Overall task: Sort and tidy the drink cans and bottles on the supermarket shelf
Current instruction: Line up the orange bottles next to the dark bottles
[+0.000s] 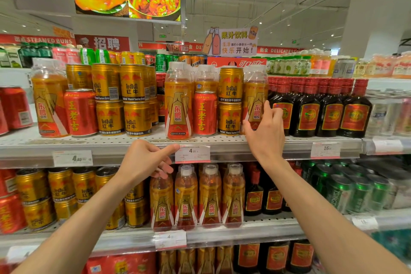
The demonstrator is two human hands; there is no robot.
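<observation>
Both hands empty, open right hand (265,134) near Dongpeng bottle (255,104), left hand (148,160) loosely curled

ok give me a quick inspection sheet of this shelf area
surface: top shelf, perforated, price tags on its front rail
job's things: orange bottle, red can and gold cans mixed at the front; dark bottles lined up on the right
clutter: nothing seen
grippers: right hand open, fingers at an orange bottle, grip unclear; left hand empty, by a price tag
cables: nothing seen
surroundings: lower shelf stocked; juice sign above
</observation>
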